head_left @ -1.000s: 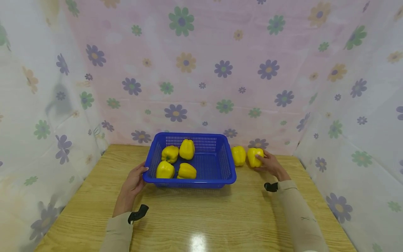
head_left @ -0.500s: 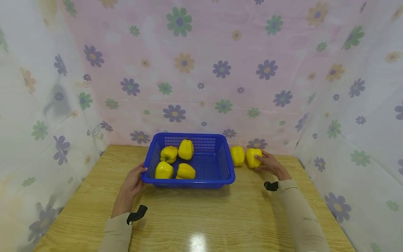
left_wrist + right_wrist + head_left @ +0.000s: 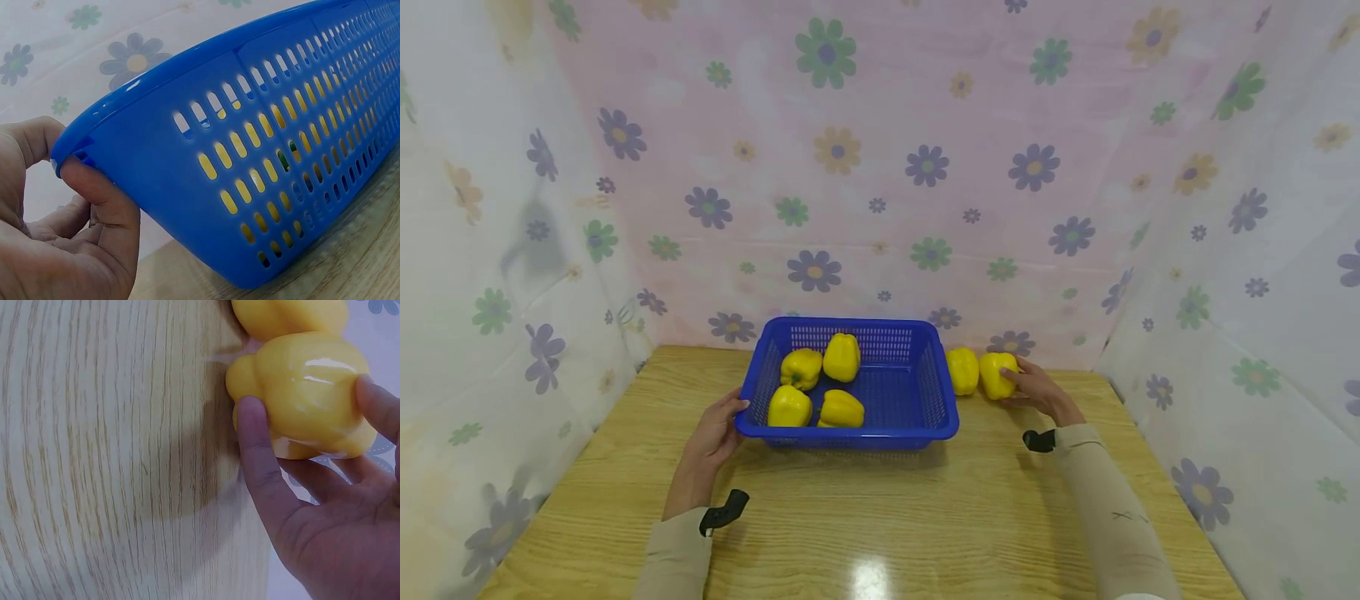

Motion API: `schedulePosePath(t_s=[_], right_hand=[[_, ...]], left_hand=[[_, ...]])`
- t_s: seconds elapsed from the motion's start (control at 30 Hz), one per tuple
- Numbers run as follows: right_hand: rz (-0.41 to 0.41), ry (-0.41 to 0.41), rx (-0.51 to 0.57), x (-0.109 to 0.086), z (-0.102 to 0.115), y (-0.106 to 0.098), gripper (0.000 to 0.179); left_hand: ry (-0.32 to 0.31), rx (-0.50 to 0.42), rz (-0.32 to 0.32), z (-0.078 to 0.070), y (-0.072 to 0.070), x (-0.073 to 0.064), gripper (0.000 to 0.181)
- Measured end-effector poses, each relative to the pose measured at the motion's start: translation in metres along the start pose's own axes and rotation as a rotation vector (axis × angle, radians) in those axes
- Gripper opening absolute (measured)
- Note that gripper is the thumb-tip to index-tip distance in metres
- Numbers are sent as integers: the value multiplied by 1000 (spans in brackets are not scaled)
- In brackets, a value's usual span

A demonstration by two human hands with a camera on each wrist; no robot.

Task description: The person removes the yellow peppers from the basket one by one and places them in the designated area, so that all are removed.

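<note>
I see the left hand (image 3: 715, 435) pinching the basket (image 3: 846, 433) at its left end; the right hand (image 3: 1041, 392), beyond its right end, grips with curved fingers (image 3: 261, 450), both arms (image 3: 1108, 504) outstretched.

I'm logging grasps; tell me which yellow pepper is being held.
The rightmost pepper, outside the basket: only this one is gripped, by the right hand.

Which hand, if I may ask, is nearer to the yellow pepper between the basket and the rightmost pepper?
Right: the right hand grips the rightmost pepper, beside that yellow pepper; the left hand holds the basket at its left end.
</note>
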State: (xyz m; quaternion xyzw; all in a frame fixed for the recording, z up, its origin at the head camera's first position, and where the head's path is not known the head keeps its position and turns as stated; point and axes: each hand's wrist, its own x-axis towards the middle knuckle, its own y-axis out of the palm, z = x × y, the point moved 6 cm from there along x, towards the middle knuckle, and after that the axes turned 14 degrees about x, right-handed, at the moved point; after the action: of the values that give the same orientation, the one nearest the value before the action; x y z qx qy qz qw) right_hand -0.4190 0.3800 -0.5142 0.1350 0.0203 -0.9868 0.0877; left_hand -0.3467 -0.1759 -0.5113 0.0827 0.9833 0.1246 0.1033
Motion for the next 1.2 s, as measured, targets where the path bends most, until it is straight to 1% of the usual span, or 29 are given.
schedulePosePath(t_s=[0.17,0.33,0.47,0.7,0.93,1.07,1.2], right_hand=[[-1,-9,-4,2,1,2,71],[2,-33,-9,3,1,4,69],[15,-51,0,3,1,6,69],[23,-45,17,3,-2,6,70],[26,-63,13,2,-6,4,70],[14,-74,-22,0,-4,4,71],[-26,-66,-79,-5,2,6,72]], left_hand=[[14,2,-1,-1,0,0,62],[25,11,16,-1,2,0,62],[19,10,12,-1,1,0,62],[2,15,7,1,0,2,63],[12,18,7,0,0,1,62],[7,25,6,1,0,0,61],[8,25,5,0,1,-1,61]])
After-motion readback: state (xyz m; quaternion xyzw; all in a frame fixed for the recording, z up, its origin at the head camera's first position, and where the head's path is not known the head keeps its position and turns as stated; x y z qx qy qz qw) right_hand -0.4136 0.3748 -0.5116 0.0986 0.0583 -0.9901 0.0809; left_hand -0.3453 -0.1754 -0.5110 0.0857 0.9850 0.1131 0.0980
